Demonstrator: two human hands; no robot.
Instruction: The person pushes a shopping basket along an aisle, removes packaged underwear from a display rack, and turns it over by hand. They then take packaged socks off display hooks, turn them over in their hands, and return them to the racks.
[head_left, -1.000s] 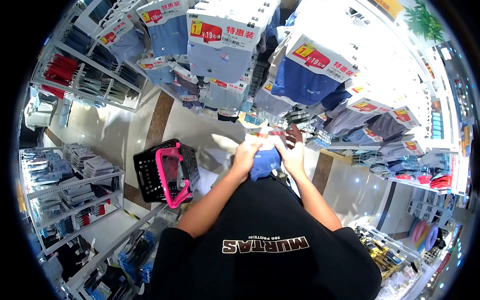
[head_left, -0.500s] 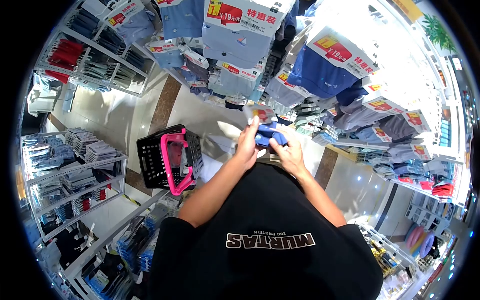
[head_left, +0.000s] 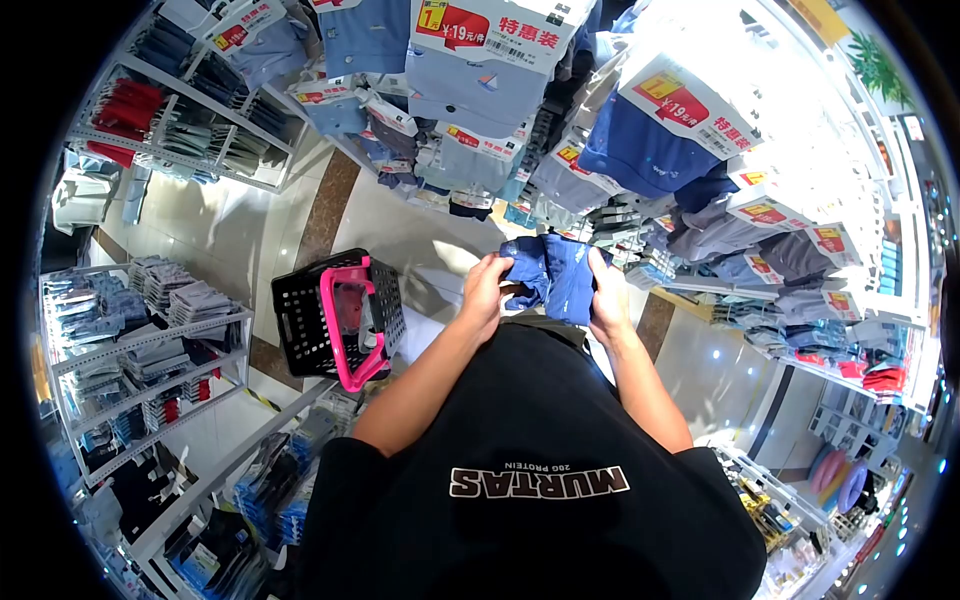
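Blue garment point(head_left: 568, 284), held crosswise between left hand point(head_left: 484, 293) and right hand point(head_left: 609, 298), in fingers clamped on its opposite edges

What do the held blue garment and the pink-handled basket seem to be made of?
Blue garment: soft, fairly matte cloth, going by its folds and creases; the fibre is unclear. Basket: likely moulded plastic, black, evenly perforated with regular holes. Pink handle: smooth, evenly coloured, probably plastic too.
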